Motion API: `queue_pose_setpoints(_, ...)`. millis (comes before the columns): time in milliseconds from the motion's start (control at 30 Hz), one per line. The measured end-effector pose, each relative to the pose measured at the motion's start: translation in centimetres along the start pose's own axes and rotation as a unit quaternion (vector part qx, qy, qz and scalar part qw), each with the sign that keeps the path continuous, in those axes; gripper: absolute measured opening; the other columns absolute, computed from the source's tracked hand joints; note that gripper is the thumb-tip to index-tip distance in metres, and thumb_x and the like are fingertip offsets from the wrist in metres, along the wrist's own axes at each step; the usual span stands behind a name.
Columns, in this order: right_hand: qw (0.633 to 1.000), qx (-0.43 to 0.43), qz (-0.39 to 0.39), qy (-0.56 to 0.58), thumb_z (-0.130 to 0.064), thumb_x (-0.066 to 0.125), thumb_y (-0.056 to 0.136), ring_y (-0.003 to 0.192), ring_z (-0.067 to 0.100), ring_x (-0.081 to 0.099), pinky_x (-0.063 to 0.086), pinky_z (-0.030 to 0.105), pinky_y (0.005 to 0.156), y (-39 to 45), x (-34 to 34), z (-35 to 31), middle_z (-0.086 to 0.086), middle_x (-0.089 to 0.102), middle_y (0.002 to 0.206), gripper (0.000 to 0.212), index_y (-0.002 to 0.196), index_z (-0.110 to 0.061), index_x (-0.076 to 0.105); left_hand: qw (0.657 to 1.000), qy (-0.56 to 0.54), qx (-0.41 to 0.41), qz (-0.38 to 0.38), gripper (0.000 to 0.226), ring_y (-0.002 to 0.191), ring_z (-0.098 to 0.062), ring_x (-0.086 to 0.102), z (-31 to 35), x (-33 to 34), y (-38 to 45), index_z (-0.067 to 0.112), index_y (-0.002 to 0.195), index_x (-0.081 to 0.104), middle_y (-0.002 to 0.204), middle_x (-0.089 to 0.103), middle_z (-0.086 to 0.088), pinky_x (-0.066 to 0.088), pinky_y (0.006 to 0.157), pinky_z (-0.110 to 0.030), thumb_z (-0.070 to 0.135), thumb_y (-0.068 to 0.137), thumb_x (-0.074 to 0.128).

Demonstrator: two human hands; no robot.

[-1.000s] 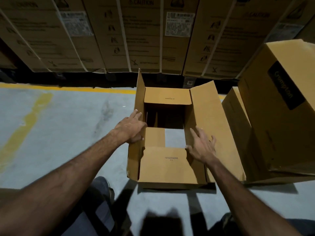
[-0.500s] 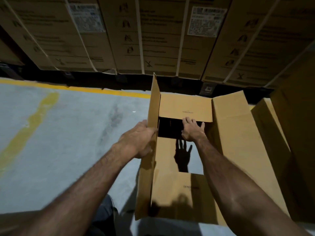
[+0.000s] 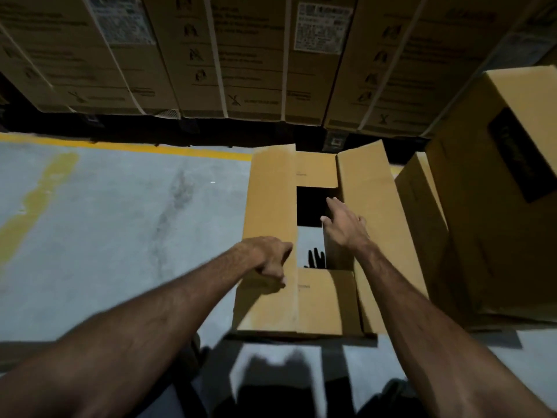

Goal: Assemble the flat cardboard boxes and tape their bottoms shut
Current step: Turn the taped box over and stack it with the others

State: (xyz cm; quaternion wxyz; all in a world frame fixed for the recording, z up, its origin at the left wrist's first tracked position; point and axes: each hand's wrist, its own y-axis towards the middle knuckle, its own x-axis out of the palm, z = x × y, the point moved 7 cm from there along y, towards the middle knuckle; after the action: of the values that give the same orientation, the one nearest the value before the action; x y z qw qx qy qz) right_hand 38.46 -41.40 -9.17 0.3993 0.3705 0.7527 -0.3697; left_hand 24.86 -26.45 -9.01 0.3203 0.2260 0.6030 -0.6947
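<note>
An open cardboard box [image 3: 328, 330] stands on the grey floor with its bottom flaps facing up. Its left long flap [image 3: 271, 191] lies folded flat over the two short flaps [image 3: 316, 173], [image 3: 322, 300]. My left hand [image 3: 268, 257] presses on this flap with curled fingers and holds nothing. The right long flap [image 3: 370, 188] stands up, tilted outward. My right hand [image 3: 346, 227] is open, fingers straight, touching that flap's inner face near its fold. A dark gap stays open in the box's middle. No tape is in view.
Two assembled brown boxes [image 3: 497, 206], [image 3: 422, 212] stand close on the right of the box. A wall of strapped cartons [image 3: 241, 55] runs across the back behind a yellow floor line [image 3: 150, 147]. Bare concrete floor [image 3: 120, 221] lies to the left.
The left long flap has gone from upright to flat over the short flaps under my left hand. My right hand has left the far short flap and moved to the right flap.
</note>
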Motion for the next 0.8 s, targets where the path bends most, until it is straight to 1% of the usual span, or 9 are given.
queue_pose_setpoints(100, 0.999, 0.015, 0.029, -0.029, -0.042, 0.051, 0.108, 0.16, 0.03, 0.018, 0.012, 0.067, 0.124, -5.1, -0.9, 3.8, 0.007, 0.015, 0.175, 0.066, 0.165, -0.02, 0.026, 0.997, 0.076, -0.015, -0.016, 0.074, 0.116, -0.031, 0.056, 0.1, 2.1, 0.0, 0.027, 0.134, 0.049, 0.144, 0.044, -0.005, 0.057, 0.089, -0.052, 0.056, 0.074, 0.081)
queue_pose_setpoints(233, 0.982, 0.118, 0.118, -0.09, -0.045, 0.064, 0.101, 0.159, 0.034, 0.017, 0.018, 0.066, 0.122, -10.0, -5.1, 10.0, 0.013, 0.012, 0.174, 0.076, 0.163, -0.021, 0.027, 0.992, 0.123, -0.025, 0.003, 0.092, 0.12, -0.031, 0.052, 0.7, 3.6, 0.5, 0.03, 0.145, 0.042, 0.154, 0.036, -0.006, 0.056, 0.085, -0.052, 0.059, 0.067, 0.082)
queue_pose_setpoints(300, 0.969, 0.215, 0.124, -0.006, -0.041, 0.065, 0.101, 0.153, 0.038, 0.031, 0.032, 0.062, 0.118, -11.5, -6.7, 12.4, 0.018, 0.026, 0.169, 0.076, 0.163, -0.015, 0.028, 0.992, 0.121, -0.027, 0.008, 0.096, 0.123, -0.032, 0.051, 0.8, 3.6, 0.6, 0.029, 0.148, 0.04, 0.157, 0.035, -0.006, 0.056, 0.089, -0.053, 0.062, 0.067, 0.082)
queue_pose_setpoints(400, 0.924, 0.298, 0.137, 0.199, -0.037, 0.064, 0.104, 0.119, 0.034, 0.063, 0.054, 0.047, 0.097, -12.2, -7.2, 13.0, 0.016, 0.062, 0.137, 0.056, 0.149, -0.006, 0.05, 0.992, 0.122, -0.026, 0.01, 0.099, 0.126, -0.031, 0.051, 0.7, 3.6, 0.8, 0.03, 0.152, 0.037, 0.158, 0.035, -0.006, 0.055, 0.094, -0.053, 0.062, 0.07, 0.082)
queue_pose_setpoints(467, 0.913, 0.269, 0.178, 0.248, -0.035, 0.064, 0.104, 0.103, 0.025, 0.066, 0.057, 0.044, 0.092, -11.8, -7.7, 11.5, 0.008, 0.071, 0.122, 0.039, 0.134, -0.01, 0.066, 0.992, 0.121, -0.02, 0.012, 0.094, 0.128, -0.031, 0.051, 0.5, 3.4, 0.9, 0.031, 0.153, 0.037, 0.16, 0.035, -0.006, 0.055, 0.096, -0.053, 0.06, 0.075, 0.08)
queue_pose_setpoints(533, 0.902, 0.222, 0.225, 0.296, -0.032, 0.065, 0.103, 0.103, 0.022, 0.068, 0.058, 0.043, 0.094, -11.4, -8.2, 9.5, 0.003, 0.074, 0.116, 0.028, 0.124, -0.015, 0.073, 0.993, 0.114, -0.01, 0.012, 0.086, 0.131, -0.032, 0.052, 0.3, 2.9, 1.1, 0.033, 0.155, 0.037, 0.163, 0.035, -0.006, 0.053, 0.1, -0.052, 0.055, 0.082, 0.077)
queue_pose_setpoints(600, 0.903, 0.156, 0.219, 0.334, -0.025, 0.065, 0.102, 0.106, 0.021, 0.07, 0.058, 0.045, 0.098, -10.6, -7.6, 6.7, 0.001, 0.076, 0.112, 0.021, 0.117, -0.016, 0.077, 0.994, 0.105, 0.0, 0.019, 0.077, 0.129, -0.03, 0.055, 0.2, 2.2, 1.0, 0.031, 0.153, 0.042, 0.157, 0.046, -0.005, 0.053, 0.101, -0.05, 0.052, 0.087, 0.075)
queue_pose_setpoints(733, 0.968, 0.023, 0.044, 0.244, -0.03, 0.063, 0.104, 0.124, 0.021, 0.064, 0.05, 0.044, 0.111, -9.4, -2.3, 0.2, 0.002, 0.07, 0.136, 0.034, 0.135, -0.018, 0.069, 0.995, 0.09, 0.009, 0.031, 0.069, 0.112, -0.027, 0.061, 0.2, 1.5, 1.1, 0.028, 0.145, 0.05, 0.131, 0.063, -0.005, 0.056, 0.091, -0.044, 0.055, 0.087, 0.075)
queue_pose_setpoints(800, 0.989, -0.004, -0.032, 0.144, -0.035, 0.06, 0.105, 0.137, 0.024, 0.055, 0.044, 0.046, 0.116, -9.6, 1.3, -1.4, 0.001, 0.057, 0.152, 0.045, 0.147, -0.019, 0.059, 0.996, 0.087, 0.01, 0.027, 0.075, 0.118, -0.027, 0.059, 0.1, 1.8, 1.1, 0.029, 0.151, 0.046, 0.138, 0.06, -0.005, 0.054, 0.098, -0.047, 0.055, 0.087, 0.075)
